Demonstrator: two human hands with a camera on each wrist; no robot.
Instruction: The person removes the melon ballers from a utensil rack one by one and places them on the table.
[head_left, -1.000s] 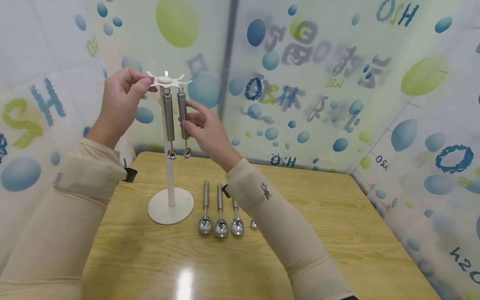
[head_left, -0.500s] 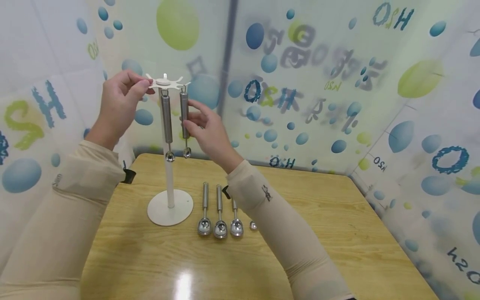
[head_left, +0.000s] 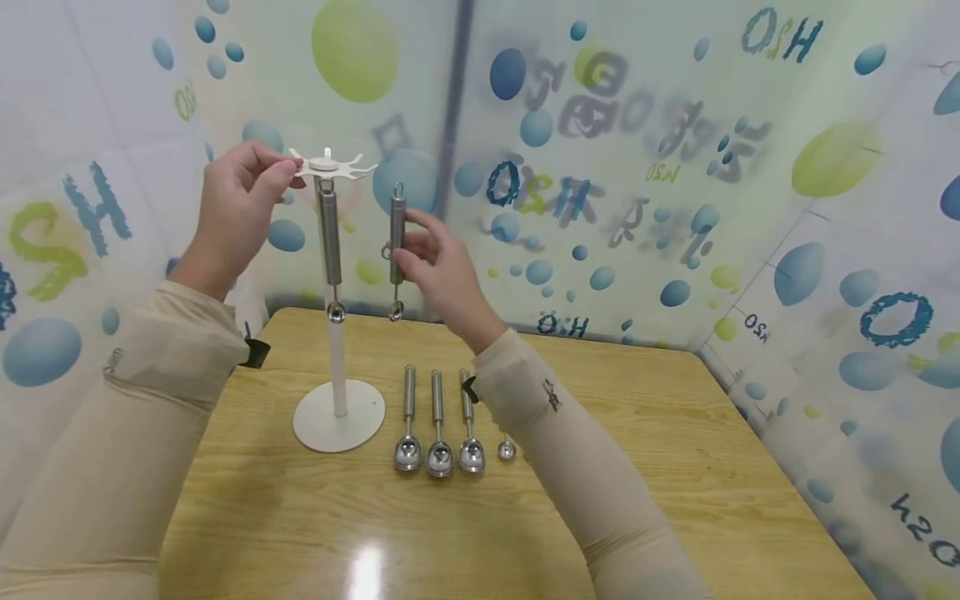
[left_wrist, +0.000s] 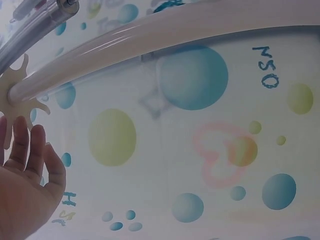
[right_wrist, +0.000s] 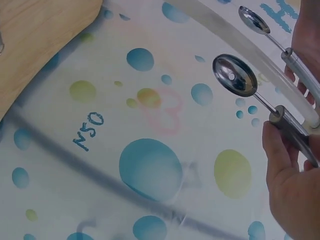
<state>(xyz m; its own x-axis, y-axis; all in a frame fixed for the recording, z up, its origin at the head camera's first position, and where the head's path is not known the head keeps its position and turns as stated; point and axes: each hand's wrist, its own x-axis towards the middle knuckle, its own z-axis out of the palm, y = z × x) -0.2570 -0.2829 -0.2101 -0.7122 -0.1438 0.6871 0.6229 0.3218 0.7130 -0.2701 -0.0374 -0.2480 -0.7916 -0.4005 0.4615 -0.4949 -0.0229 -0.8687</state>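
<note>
In the head view my left hand point(head_left: 238, 200) pinches one arm of the white hook rack point(head_left: 341, 171) on top of an upright stand. A melon baller point(head_left: 331, 242) with a steel handle hangs from a hook by its loop. Just right of it, my right hand point(head_left: 446, 271) holds another melon baller point(head_left: 397, 221) upright by the handle between thumb and fingers; its loop is apart from the rack. The right wrist view shows a small hole in the held baller's bowl point(right_wrist: 235, 75). The left wrist view shows my left hand point(left_wrist: 25, 185) at the rack's arms.
Three steel scoops point(head_left: 438, 458) lie in a row on the wooden table point(head_left: 637, 433), right of the stand's round white base point(head_left: 315, 425). A smaller baller point(head_left: 507, 451) lies beside them, its handle hidden by the right sleeve. Patterned walls stand close behind and at both sides.
My right hand has moved right with the melon baller, whose loop has come off the rack's hook. The left hand still pinches the rack, which has shifted slightly left.
</note>
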